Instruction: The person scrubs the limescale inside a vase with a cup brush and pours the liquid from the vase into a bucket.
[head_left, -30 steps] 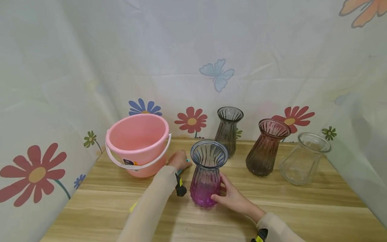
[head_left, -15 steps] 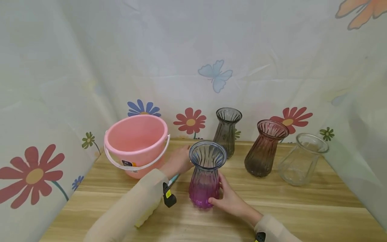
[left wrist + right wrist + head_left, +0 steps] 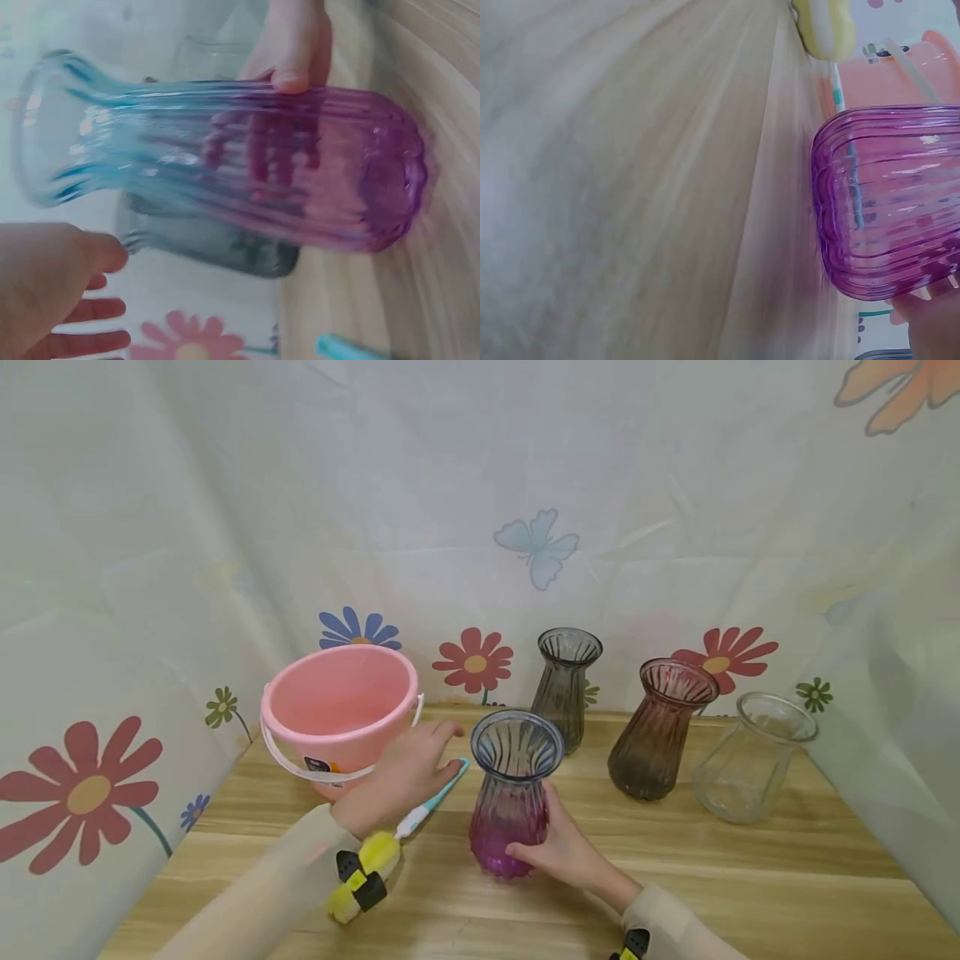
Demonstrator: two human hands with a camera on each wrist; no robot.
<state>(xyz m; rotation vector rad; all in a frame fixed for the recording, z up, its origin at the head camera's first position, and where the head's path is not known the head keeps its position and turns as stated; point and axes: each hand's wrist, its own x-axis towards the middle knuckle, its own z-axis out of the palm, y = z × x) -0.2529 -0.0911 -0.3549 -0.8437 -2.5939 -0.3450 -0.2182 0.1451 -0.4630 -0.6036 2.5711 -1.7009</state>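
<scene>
A ribbed glass vase [image 3: 510,810], bluish at its flared rim and purple at the base, stands upright at mid-table. My right hand [image 3: 573,852] grips its lower right side, thumb in front; through the glass in the left wrist view its fingers [image 3: 277,154] show behind. My left hand [image 3: 405,772] hovers left of the vase with fingers spread, holding nothing, and overlaps the pink bucket in the head view. Below it lies a long sponge brush with a teal and white handle [image 3: 435,800] and a yellow sponge head [image 3: 380,853], partly covered by the wrist strap.
The pink bucket [image 3: 341,681] with a white handle stands back left. Behind the held vase is a grey glass vase [image 3: 566,693]. To the right stand a reddish-brown vase [image 3: 660,735] and a clear one [image 3: 750,768]. A flower-printed curtain [image 3: 637,527] closes off the back and sides.
My left hand has come off the brush handle and drawn back leftward, leaving the brush lying in view. My right hand keeps its grip on the purple vase, which stays in place.
</scene>
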